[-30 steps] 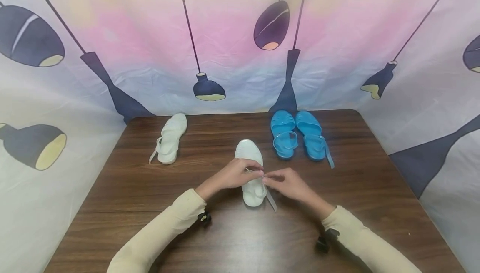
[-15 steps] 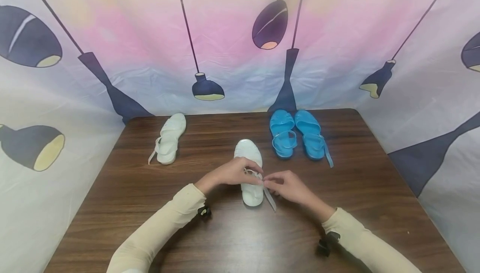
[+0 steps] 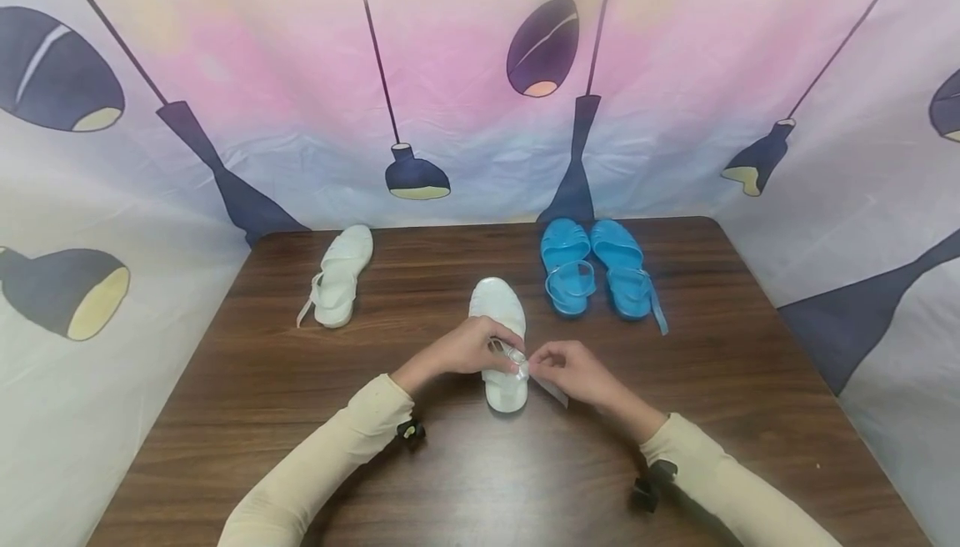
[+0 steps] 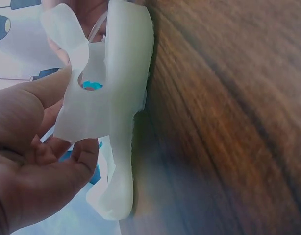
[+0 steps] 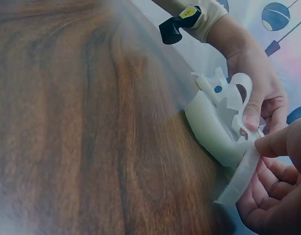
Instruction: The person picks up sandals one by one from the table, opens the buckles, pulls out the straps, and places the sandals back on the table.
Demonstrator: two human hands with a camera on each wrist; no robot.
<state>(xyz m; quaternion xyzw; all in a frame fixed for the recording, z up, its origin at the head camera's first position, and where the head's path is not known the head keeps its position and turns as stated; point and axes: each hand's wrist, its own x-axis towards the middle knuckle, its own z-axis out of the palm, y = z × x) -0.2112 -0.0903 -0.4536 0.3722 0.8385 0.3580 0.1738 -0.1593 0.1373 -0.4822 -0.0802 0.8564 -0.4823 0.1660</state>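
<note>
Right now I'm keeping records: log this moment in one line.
left hand: grips nearer white sandal; right hand: pinches its strap; blue sandals: untouched

Near sandal: milky plastic by its look, smooth, soft sheen; sole slightly rough along its lower edge. Loose strap: thin, translucent, same plastic look. Blue sandals: glossy plastic. Table: wood-grain, smooth, glare patch. Backdrop: printed cloth, creased, faint shine. Sleeves: matt cloth.
</note>
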